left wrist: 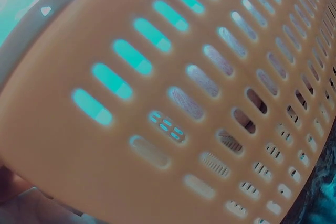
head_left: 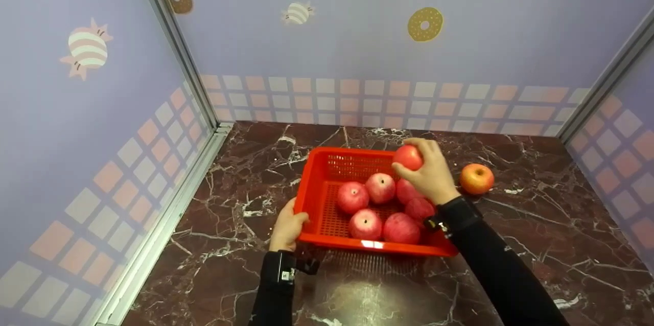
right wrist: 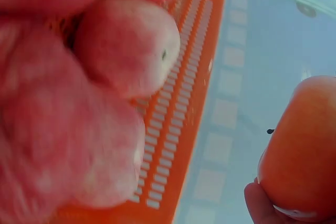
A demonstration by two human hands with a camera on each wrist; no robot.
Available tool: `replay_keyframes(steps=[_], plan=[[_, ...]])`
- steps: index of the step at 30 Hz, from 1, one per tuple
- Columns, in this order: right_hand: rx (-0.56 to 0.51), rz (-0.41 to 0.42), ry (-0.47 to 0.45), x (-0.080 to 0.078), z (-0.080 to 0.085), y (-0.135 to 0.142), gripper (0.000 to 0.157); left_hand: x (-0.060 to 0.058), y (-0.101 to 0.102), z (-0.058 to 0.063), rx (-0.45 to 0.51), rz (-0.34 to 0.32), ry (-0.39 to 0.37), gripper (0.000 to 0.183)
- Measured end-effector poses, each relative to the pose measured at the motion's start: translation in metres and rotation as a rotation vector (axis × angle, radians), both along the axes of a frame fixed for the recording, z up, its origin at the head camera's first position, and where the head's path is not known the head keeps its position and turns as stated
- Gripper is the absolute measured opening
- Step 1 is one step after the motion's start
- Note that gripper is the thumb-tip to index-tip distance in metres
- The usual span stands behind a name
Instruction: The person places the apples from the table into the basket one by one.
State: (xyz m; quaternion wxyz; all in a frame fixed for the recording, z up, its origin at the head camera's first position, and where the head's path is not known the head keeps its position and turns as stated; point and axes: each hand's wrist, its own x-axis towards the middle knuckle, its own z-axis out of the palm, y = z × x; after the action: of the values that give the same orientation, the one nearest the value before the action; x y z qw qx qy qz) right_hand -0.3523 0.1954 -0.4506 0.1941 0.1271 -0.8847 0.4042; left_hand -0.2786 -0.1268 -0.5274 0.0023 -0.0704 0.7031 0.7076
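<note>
In the head view, a red plastic basket [head_left: 375, 248] with slotted walls sits tilted slightly on the table. My left hand [head_left: 287, 225] grips its left rim, thumb over the edge. Several red apples [head_left: 352, 198] lie inside, mostly toward the right. With the thumb and fingers of my right hand [head_left: 430, 170] I hold a red apple [head_left: 407, 157] over the back right part of the basket. The right wrist view shows this held apple [right wrist: 302, 156] beside the basket wall. The basket's slotted wall [left wrist: 58, 150] fills the left wrist view.
One yellow-red apple [head_left: 476, 179] stands on the dark marbled tabletop [head_left: 240, 198], right of the basket. Patterned lilac panels [head_left: 352, 50] enclose the back and both sides. A metal rail [head_left: 158, 229] runs along the left edge.
</note>
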Motion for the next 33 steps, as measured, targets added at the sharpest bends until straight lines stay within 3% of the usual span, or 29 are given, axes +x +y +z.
replay_keyframes(steps=[8, 14, 26, 33], plan=[[-0.008, 0.116, -0.032, 0.006, -0.004, -0.033, 0.057, -0.003, 0.000, -0.003, -0.011, 0.000, -0.001, 0.076], [0.065, 0.148, -0.061, 0.009, -0.012, -0.048, 0.057, -0.001, -0.001, -0.003, -0.036, 0.003, -0.003, 0.076], [0.311, 0.193, -0.276, 0.005, -0.021, -0.039, 0.060, -0.001, -0.001, -0.003, -0.015, 0.010, -0.019, 0.077], [0.420, 0.289, -0.280, 0.005, -0.017, -0.032, 0.062, -0.002, -0.001, -0.003, -0.017, 0.002, 0.011, 0.073]])
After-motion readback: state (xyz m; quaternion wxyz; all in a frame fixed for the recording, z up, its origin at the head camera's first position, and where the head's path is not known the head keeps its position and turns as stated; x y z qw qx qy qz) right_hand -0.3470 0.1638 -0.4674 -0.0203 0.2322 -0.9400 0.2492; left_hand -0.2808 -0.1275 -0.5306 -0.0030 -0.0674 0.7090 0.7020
